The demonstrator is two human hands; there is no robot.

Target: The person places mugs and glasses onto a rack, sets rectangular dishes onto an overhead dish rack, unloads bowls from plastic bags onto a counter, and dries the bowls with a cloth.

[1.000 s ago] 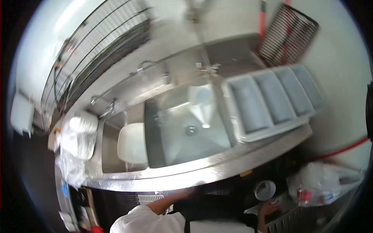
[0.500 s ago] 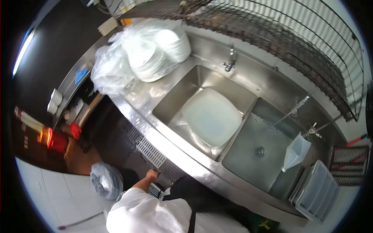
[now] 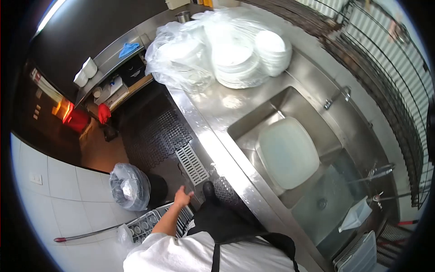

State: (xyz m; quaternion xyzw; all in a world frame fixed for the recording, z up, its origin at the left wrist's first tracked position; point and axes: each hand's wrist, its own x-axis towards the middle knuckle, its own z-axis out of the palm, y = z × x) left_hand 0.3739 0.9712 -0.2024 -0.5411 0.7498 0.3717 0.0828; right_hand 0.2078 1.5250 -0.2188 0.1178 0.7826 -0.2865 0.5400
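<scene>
**Bare left hand (image 3: pixel 183 198) holding nothing**

I see its grip loose, fingers apart; my right hand is out of view. Near it stands a grey, slatted plastic rack (image 3: pixel 184 219); a low swing could knock it. Farther off lies a white, slotted rectangular floor grate (image 3: pixel 192 164).

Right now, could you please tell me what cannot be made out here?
In the head view:
Right hand: hidden by the body or beyond the frame; I cannot tell which.
Stacked white dishes: count lost under glare and plastic.
Grey divided tray: lower end cut off by the bottom edge.
Bin liner: its own folds hide the bottom.
</scene>
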